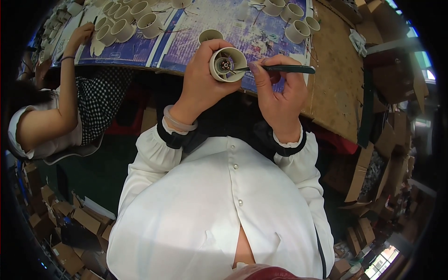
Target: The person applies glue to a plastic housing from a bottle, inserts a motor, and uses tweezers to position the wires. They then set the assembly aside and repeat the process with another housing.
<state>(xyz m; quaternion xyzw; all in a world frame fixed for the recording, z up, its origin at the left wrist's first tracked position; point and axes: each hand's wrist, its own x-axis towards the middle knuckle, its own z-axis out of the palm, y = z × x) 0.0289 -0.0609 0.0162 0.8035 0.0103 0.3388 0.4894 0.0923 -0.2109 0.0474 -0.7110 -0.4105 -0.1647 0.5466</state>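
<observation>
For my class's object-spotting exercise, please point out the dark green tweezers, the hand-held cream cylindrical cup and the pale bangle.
Dark green tweezers (291, 69): head view, on the handle.
Cream cylindrical cup (238, 58): head view, on the inner wall.
Pale bangle (178, 124): head view, on the band.

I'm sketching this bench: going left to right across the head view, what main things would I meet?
Another person's hand → cluster of pale cups → the person's left hand → held cup → right hand gripping a slim dark tool → crumpled white wrapping.
</observation>
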